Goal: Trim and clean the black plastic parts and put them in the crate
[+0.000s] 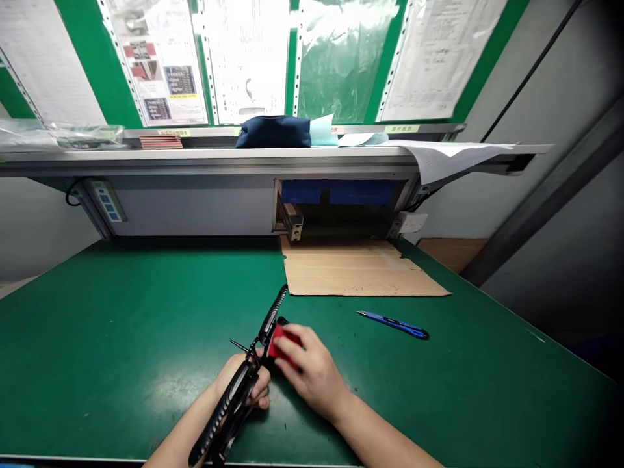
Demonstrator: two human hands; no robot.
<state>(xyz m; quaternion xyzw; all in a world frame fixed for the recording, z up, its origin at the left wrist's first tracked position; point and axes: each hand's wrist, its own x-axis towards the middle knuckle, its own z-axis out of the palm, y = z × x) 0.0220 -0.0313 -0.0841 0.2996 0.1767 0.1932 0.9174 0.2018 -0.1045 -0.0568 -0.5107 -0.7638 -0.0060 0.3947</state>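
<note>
Low in the middle of the head view, a long black jointed part (225, 404) with silvery ridged markings runs diagonally from the front edge up towards the cardboard. My left hand (260, 388) is closed around its middle, partly hidden behind it. A thin black piece, like a tie or cable, sticks out near its joint. Close to the upper half, my right hand (312, 367) grips a small red pad or cloth (277, 344). The red thing is against or just beside the black part; I cannot tell which. The right fingers are slightly blurred.
A blue utility knife (394, 324) lies on the green tabletop (146, 292), right of my hands. Behind it is a flat cardboard sheet (355, 270). A shelf (205, 158) across the back carries a dark blue pouch (273, 132), papers and plastic bags. A power strip (108, 201) hangs below it.
</note>
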